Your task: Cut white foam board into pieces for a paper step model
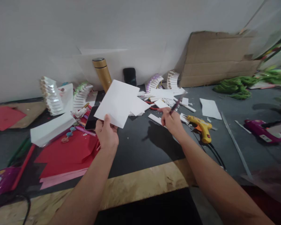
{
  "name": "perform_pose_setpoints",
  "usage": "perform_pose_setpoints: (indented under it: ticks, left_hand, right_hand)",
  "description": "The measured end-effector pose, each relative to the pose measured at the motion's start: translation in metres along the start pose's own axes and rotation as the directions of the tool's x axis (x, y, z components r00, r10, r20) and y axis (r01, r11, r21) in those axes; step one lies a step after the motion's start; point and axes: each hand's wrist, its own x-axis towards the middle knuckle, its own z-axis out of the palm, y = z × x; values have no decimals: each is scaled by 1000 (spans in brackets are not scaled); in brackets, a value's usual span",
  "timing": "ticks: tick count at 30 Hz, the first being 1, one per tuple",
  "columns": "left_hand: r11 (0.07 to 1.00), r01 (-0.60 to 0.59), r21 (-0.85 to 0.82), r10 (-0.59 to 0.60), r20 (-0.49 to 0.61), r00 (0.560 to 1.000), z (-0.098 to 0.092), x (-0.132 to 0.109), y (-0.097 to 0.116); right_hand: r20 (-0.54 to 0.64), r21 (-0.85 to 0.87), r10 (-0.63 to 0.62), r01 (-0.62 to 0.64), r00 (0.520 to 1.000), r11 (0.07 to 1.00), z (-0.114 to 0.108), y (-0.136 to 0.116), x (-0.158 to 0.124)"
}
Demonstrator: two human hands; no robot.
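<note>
A white square of card [118,101] is pinched by its near edge in my left hand [107,133], thumb on top, raised above the dark tabletop. Behind it another white piece [140,106] shows in part. My right hand [172,122] is closed around a slim dark pen [175,106] that points up and away, with its index finger stretched toward the left. White strips and paper scraps [162,93] lie just beyond the right hand. A yellow glue gun [200,126] rests on its side to the right of that hand.
Red paper sheets [67,153] lie at left, near a phone [91,118]. A gold flask [102,73] and curved white paper pieces [51,95] stand toward the wall. Cardboard [220,59] leans there. Green yarn [236,86], a ruler [235,143] and a purple tool [263,129] are at right.
</note>
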Motion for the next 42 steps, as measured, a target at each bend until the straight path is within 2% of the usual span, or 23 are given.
perform_pose_setpoints:
  ticks: [2, 3, 7, 9, 12, 15, 17, 20, 23, 27, 31, 35, 37, 39, 41, 42]
  left_hand:
    - [999, -26, -35, 23, -59, 998, -1, 6, 3]
    - [998, -37, -48, 34, -66, 997, -1, 8, 4]
    - [997, -56, -48, 53, -68, 996, -1, 9, 7]
    - [998, -59, -38, 56, -81, 995, 0, 8, 7]
    - [996, -70, -47, 66, -79, 995, -1, 8, 7]
    - [995, -79, -55, 76, -59, 995, -2, 9, 7]
    - [995, -80, -52, 78, -41, 996, -2, 8, 7]
    - [996, -75, -52, 74, -21, 997, -1, 6, 7]
    - [996, -72, -44, 71, -28, 997, -1, 6, 6]
    - [997, -75, -17, 74, -27, 997, -2, 7, 2]
    - [996, -84, -2, 84, -19, 996, -1, 5, 1]
    - [995, -94, 23, 94, -2, 996, 1, 2, 2]
    - [993, -112, 32, 112, 0, 994, 1, 2, 3]
    - [992, -122, 13, 123, -7, 992, 1, 3, 4]
    - [992, -124, -19, 124, -20, 992, 1, 4, 7]
    - [992, -126, -32, 125, -29, 992, 0, 4, 9]
  right_hand:
    - [128, -163, 16, 5, 992, 987, 2, -6, -5]
    - [157, -236, 27, 11, 987, 972, 4, -9, -6]
    - [123, -522, 27, 42, 992, 852, 3, -12, -6]
    - [89, -601, 29, 31, 996, 798, -1, -9, -2]
    - [62, -558, 98, -47, 993, 828, -7, -2, 5]
    - [83, -511, 194, -126, 977, 850, -8, 3, 9]
    - [82, -584, 212, -126, 974, 802, -7, 2, 9]
    - [44, -731, 200, -105, 979, 675, -10, -4, 6]
    - [21, -807, 201, -102, 979, 581, -16, -9, 4]
    - [-28, -847, 179, -119, 983, 518, -20, -10, 3]
    - [-33, -860, 143, -101, 989, 500, -18, -4, 3]
    - [11, -867, 69, -25, 998, 497, -19, 3, 5]
    - [12, -867, -37, 29, 999, 497, -17, 2, 5]
    - [51, -829, -173, 138, 984, 542, -7, -3, -1]
    - [198, -707, -313, 357, 929, 610, 13, -11, -19]
    - [348, -593, -377, 514, 858, 620, 25, -16, -32]
